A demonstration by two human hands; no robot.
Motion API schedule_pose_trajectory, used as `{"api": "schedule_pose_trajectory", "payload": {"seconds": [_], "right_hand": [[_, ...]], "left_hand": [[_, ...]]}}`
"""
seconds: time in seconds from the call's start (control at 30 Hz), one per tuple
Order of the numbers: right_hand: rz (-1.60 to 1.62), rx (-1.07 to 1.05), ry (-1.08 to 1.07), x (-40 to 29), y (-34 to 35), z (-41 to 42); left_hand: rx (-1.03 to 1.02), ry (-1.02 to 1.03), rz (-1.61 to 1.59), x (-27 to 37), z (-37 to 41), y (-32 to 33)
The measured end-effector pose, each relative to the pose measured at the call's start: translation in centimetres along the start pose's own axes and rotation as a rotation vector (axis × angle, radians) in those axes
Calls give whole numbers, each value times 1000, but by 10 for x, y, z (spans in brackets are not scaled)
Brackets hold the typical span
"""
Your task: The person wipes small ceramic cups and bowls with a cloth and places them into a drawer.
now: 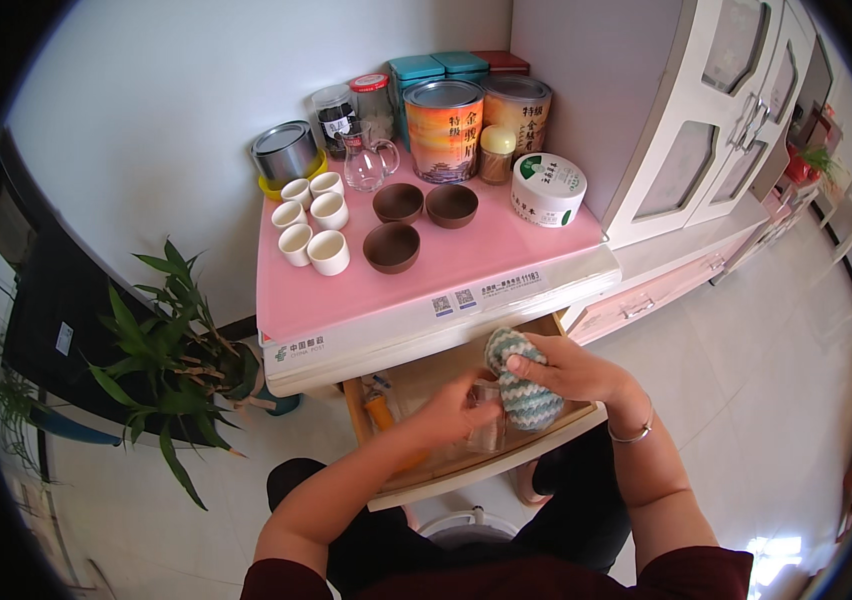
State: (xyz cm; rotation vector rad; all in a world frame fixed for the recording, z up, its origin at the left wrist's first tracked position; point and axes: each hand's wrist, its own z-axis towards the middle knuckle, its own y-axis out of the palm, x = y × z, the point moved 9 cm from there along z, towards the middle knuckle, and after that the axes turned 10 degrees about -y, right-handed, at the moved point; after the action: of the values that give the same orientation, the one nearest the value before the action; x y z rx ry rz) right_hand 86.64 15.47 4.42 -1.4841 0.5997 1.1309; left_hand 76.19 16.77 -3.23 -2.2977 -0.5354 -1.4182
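Observation:
My right hand grips a crocheted pouch-like piece in white and teal stripes, with the thumb on its near face. It is held above the right part of a pulled-out wooden drawer. Just left of it, my left hand is at a clear see-through container over the drawer. Blur hides whether its fingers close on that container. An orange-handled object lies at the drawer's left side, partly behind my left forearm.
Above the drawer, a pink-covered top bears several white cups, three brown bowls, a glass pitcher, tea tins and a round white tub. A leafy plant stands left; a white cabinet stands right.

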Motion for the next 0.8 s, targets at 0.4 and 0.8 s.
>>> {"api": "schedule_pose_trajectory", "payload": {"seconds": [0.4, 0.8], "right_hand": [[-308, 513, -634, -117, -3, -40], [-95, 629, -467, -82, -4, -26]], "left_hand": [[12, 265, -1133, 52, -58, -36], [-18, 206, -598, 48, -68, -7]]}}
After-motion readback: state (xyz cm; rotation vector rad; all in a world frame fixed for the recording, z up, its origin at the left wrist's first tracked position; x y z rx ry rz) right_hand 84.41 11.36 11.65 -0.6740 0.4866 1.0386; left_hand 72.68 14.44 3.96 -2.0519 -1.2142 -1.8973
